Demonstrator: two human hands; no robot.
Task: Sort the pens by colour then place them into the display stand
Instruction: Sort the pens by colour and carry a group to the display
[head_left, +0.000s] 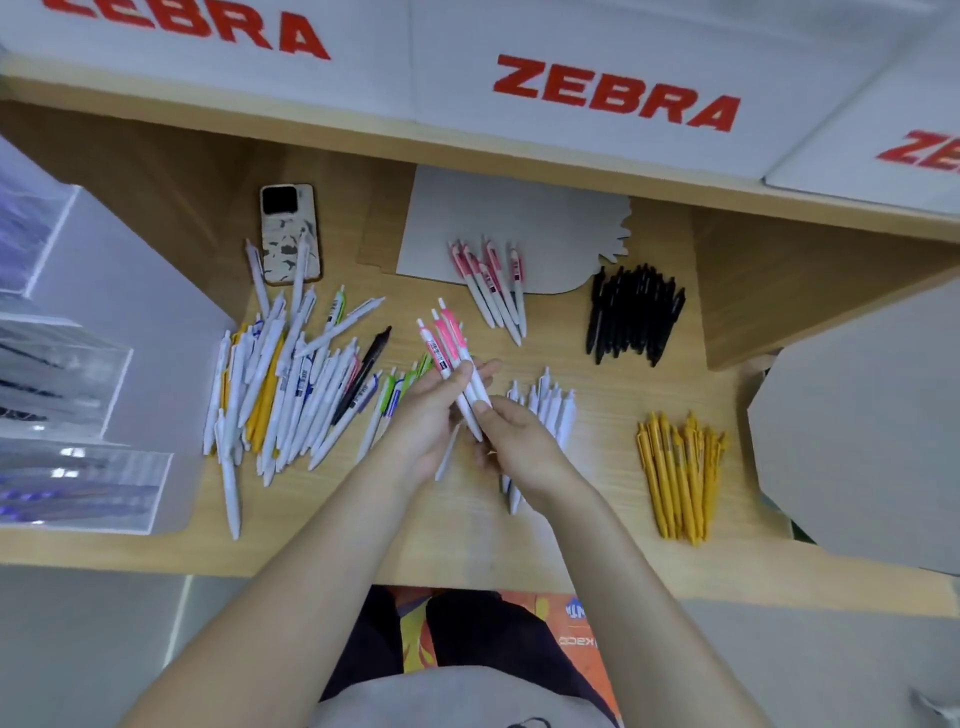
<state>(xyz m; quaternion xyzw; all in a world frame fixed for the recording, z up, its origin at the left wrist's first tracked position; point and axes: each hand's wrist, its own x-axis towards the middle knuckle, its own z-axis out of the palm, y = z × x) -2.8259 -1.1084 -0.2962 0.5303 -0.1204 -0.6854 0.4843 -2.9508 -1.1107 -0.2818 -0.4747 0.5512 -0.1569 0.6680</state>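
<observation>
Pink-and-white click pens (451, 349), three of them as far as we can tell, sit bunched in both hands above the middle of the light wooden desk (571, 525). Left hand (431, 415) wraps its fingers (457, 376) round the lower barrels; right hand (519, 441) pinches the same bundle near the tips. Neither hand is free.

Sorted piles on the desk: pink-and-white pens (491, 288) lying partly on a grey card sheet (519, 223), black pens (636, 314) to the right, all-white pens (550, 410) just behind the right hand, yellow pens (680, 475) at far right. Unsorted mixed heap of white, yellow, green and black pens (291, 384) at left, beside a phone in a patterned case (288, 234). Clear acrylic tiered display stand (72, 415) at the left edge, well apart from the sorted piles.

Step in hand, our judgement: square the bundle, then lay it on the pink pile.

Notes for doing it well:
- We should align clips and tips the same way as the pile's pens before release.
- Set the bundle down alongside, not across, so the pile stays liftable as one.
- Let go with the right hand first, the left steadying.
- Risk: round barrels roll toward the black pile; lay them flat.

Much of the heap remains unsorted, so stand loading looks some way off.
</observation>
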